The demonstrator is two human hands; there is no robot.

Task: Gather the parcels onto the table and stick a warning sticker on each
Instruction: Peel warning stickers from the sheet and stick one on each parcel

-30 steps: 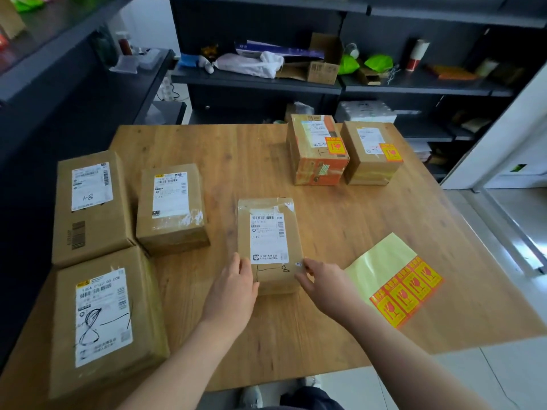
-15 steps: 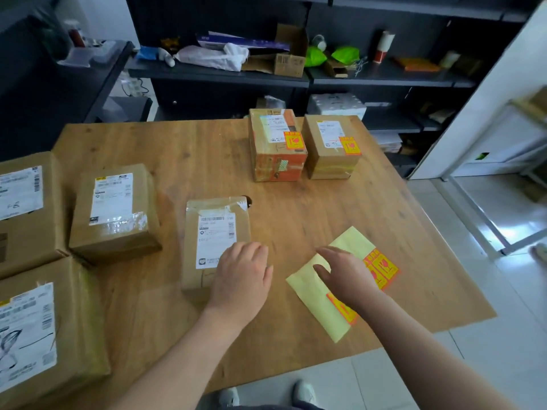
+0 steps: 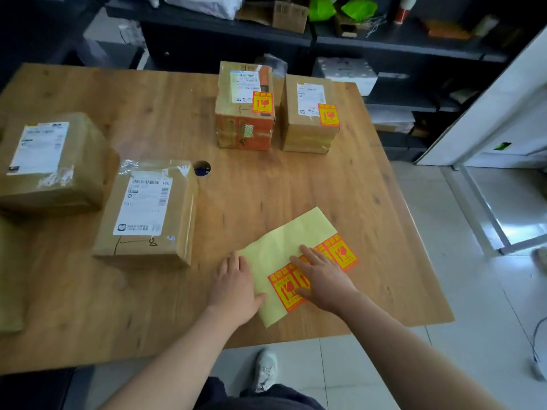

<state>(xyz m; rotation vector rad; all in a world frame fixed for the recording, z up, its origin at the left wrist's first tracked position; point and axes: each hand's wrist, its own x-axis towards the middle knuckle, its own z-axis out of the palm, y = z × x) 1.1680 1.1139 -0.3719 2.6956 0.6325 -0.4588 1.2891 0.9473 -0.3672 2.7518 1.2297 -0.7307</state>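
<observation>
Single head-worn view, looked forward and down over wooden table, close above near edge; shelves at far side.

Look to 12 o'clock and you see a dark shelving unit running behind the worktop. On its upper shelf, at about 12 o'clock, a small open cardboard box sits beside two bright green items, and a white plastic bag lies toward 11 o'clock. At 1 o'clock a white pack rests on the lower shelf. Near the middle of the worktop you have a round cable hole. At 6 o'clock a grey shoe stands on the pale tiled floor.
</observation>
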